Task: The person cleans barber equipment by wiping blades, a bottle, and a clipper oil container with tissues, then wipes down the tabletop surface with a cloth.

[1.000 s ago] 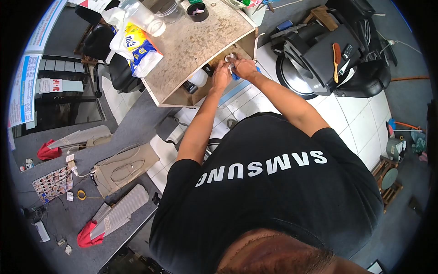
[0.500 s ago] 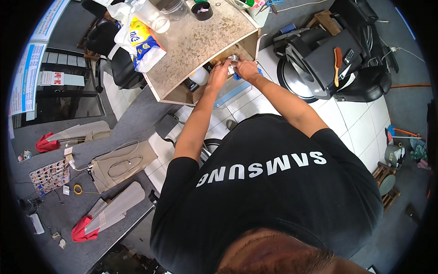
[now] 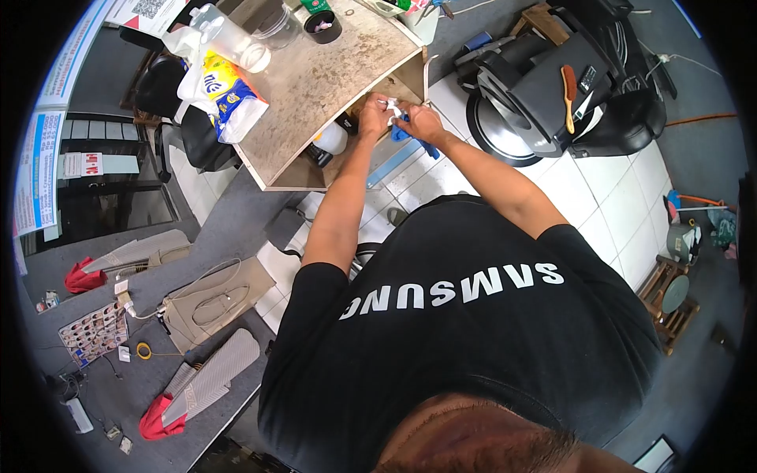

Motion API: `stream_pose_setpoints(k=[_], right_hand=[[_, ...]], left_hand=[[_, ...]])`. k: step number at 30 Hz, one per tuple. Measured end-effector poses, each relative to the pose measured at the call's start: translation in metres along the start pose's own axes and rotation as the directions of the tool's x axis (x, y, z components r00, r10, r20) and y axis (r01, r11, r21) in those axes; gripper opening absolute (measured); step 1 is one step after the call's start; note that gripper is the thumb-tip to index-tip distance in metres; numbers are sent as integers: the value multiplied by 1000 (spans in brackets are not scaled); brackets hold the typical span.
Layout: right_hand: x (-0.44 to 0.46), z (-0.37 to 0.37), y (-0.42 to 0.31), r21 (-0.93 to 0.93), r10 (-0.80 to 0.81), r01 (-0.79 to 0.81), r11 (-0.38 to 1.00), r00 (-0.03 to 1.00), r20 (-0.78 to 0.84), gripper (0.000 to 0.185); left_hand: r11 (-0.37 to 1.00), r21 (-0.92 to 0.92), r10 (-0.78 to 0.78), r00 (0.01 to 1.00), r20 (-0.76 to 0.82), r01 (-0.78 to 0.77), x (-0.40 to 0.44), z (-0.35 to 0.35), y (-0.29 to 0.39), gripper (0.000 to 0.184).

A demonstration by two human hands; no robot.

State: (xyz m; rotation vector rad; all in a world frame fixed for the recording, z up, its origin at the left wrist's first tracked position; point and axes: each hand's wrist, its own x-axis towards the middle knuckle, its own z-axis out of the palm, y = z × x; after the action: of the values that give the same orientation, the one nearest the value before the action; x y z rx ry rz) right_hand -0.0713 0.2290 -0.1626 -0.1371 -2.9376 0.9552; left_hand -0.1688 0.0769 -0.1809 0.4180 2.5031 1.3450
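My left hand (image 3: 374,117) and my right hand (image 3: 420,122) meet at the open front of a wooden cabinet (image 3: 307,102). Between their fingers is a small, crumpled white piece (image 3: 394,112) that looks like tissue or paper. Both hands have their fingertips closed on it. A blue, limp item (image 3: 402,132) hangs beside my right hand; its kind is unclear. Inside the cabinet, left of my left hand, lies a white bottle (image 3: 333,139) with a dark cap. Fingers partly cover the white piece.
On the cabinet top are a yellow-blue plastic pack (image 3: 227,91), a clear container (image 3: 276,27) and a black cup (image 3: 322,27). A black salon chair (image 3: 544,94) holding a brush (image 3: 568,98) stands at right. A dark counter with cables is at left.
My hands have come slightly outward from the cabinet opening, and the white piece shows more between them. The blue item now hangs lower beside my right hand. The view has shifted slightly.
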Motion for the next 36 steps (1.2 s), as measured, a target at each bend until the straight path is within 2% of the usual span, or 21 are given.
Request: stream_pose_setpoints(k=[2, 4, 5, 7, 10, 13, 16, 19, 23, 25, 28, 31, 36], right_hand=[[10, 17, 7, -108, 83, -89, 990, 995, -59, 39], [2, -1, -4, -68, 71, -78, 995, 992, -102, 36], [-1, -7, -7, -48, 66, -73, 996, 990, -125, 35], [1, -8, -8, -71, 74, -83, 994, 991, -111, 33], [4, 1, -1, -94, 74, -85, 992, 990, -120, 30], [2, 1, -3, -79, 88, -98, 992, 988, -127, 29], [4, 0, -4, -88, 124, -132, 987, 988, -91, 28], [6, -1, -6, -79, 163, -167, 983, 985, -57, 30], [3, -17, -18, -38, 186, -187, 982, 982, -41, 35], [4, -12, -16, -66, 149, -155, 986, 985, -92, 33], [8, -2, -7, -75, 135, -145, 987, 983, -121, 31], [5, 0, -4, -56, 137, -147, 988, 979, -149, 30], [5, -3, -4, -33, 159, -163, 986, 982, -106, 32]], left_hand=[[992, -124, 18, 999, -34, -22, 5, 9, -14, 44], [955, -287, 54, 995, -84, -76, 5, 17, -27, 46], [989, -87, 99, 968, -229, -121, -5, 14, -13, 50], [940, 321, 264, 847, -462, -118, -26, 11, 6, 58], [925, 358, 107, 818, -565, 126, -25, 21, -1, 75], [966, 217, -34, 902, -430, 140, -6, 25, -25, 76], [949, 163, -204, 919, -338, 270, 0, 24, -24, 65], [993, -40, -121, 933, -338, 114, -6, 25, -21, 49], [988, 124, -45, 947, -319, 88, -17, 20, -1, 38], [980, 185, -11, 952, -307, 71, -23, 19, 6, 33], [937, 272, 282, 935, -215, -220, -25, 14, 6, 31], [893, 309, 386, 910, -148, -328, -35, 11, 15, 35], [864, 294, 424, 906, 17, -410, -50, -7, 35, 41]])
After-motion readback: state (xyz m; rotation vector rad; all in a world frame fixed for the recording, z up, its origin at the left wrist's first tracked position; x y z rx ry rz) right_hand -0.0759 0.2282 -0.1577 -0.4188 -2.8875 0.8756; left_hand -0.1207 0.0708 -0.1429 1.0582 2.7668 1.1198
